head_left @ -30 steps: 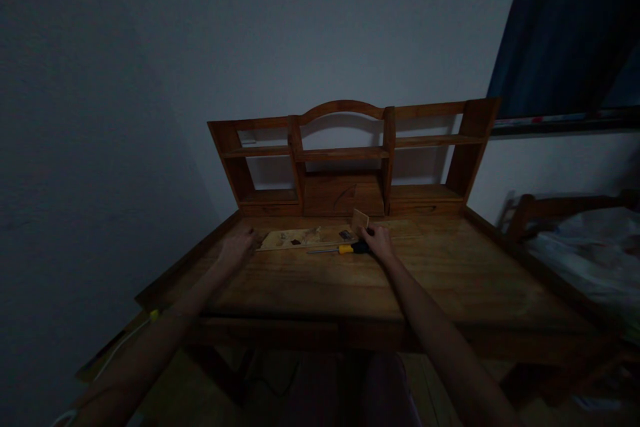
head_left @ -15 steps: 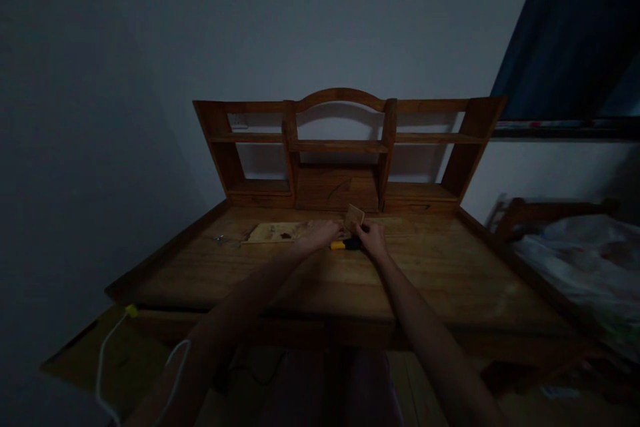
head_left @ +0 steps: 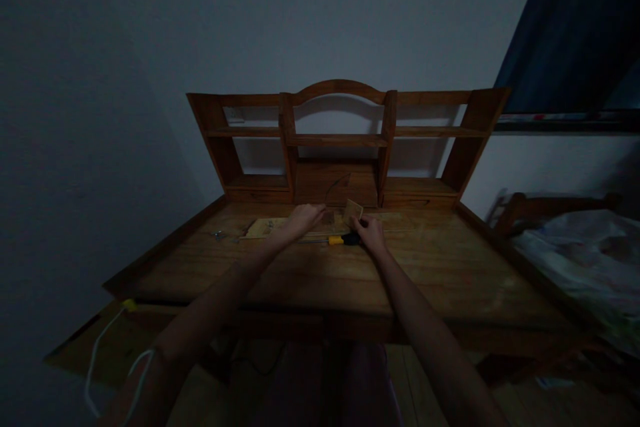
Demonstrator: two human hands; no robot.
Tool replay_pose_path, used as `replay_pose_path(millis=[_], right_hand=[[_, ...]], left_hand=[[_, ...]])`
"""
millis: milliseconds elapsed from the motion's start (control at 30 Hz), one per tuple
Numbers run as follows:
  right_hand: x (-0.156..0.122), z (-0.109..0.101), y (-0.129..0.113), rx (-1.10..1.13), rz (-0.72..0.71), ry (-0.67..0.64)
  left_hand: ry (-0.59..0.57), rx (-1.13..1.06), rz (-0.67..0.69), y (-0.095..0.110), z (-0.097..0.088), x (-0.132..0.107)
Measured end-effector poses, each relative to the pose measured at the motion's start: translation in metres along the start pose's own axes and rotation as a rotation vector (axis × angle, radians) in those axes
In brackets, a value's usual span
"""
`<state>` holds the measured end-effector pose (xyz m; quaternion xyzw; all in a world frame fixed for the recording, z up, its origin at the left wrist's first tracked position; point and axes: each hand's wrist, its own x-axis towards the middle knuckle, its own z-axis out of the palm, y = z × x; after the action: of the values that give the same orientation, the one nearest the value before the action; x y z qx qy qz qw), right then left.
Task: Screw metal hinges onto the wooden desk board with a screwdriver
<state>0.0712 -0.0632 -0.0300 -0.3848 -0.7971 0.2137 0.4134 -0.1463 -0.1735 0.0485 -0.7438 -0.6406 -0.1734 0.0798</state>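
Observation:
My right hand (head_left: 371, 233) is closed around the lower edge of a small flat light-brown wooden piece (head_left: 353, 211), which stands tilted above the desk. Just under those fingers lies a screwdriver (head_left: 336, 239) with a yellow and black handle, its shaft pointing left. My left hand (head_left: 307, 216) is raised slightly over a pale, thin wooden strip (head_left: 260, 227). Its fingers are drawn together; whatever is between them, if anything, is too small and dark to make out. Dark patches mark the strip.
Small shiny metal bits (head_left: 217, 235) lie on the desk (head_left: 440, 267) at the left. A wooden shelf unit (head_left: 340, 141) stands along the back. A white cord (head_left: 91, 367) hangs at the lower left. A bed with a plastic-looking cover (head_left: 590, 247) is on the right.
My left hand has moved left and up, away from the wooden piece, uncovering the screwdriver's shaft. My right hand still holds the piece in nearly the same place.

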Motion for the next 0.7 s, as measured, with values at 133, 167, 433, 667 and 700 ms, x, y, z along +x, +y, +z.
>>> replay_pose_path(millis=[133, 167, 433, 667, 700], right_hand=[[0.000, 0.002, 0.003, 0.002, -0.010, 0.045], [0.000, 0.002, 0.003, 0.004, -0.009, 0.049], [0.001, -0.001, 0.003, 0.054, -0.002, 0.066], [0.001, -0.004, -0.002, 0.154, 0.107, 0.099], [0.002, -0.006, -0.005, 0.179, 0.132, 0.110]], left_hand=[[0.204, -0.461, -0.252, -0.077, -0.025, -0.036], [0.229, -0.567, -0.341, -0.100, -0.031, -0.052], [0.503, -0.783, -0.899, -0.222, -0.051, -0.212], [0.549, -0.803, -0.934, -0.251, -0.039, -0.269], [0.541, -0.806, -0.926, -0.254, -0.039, -0.273]])
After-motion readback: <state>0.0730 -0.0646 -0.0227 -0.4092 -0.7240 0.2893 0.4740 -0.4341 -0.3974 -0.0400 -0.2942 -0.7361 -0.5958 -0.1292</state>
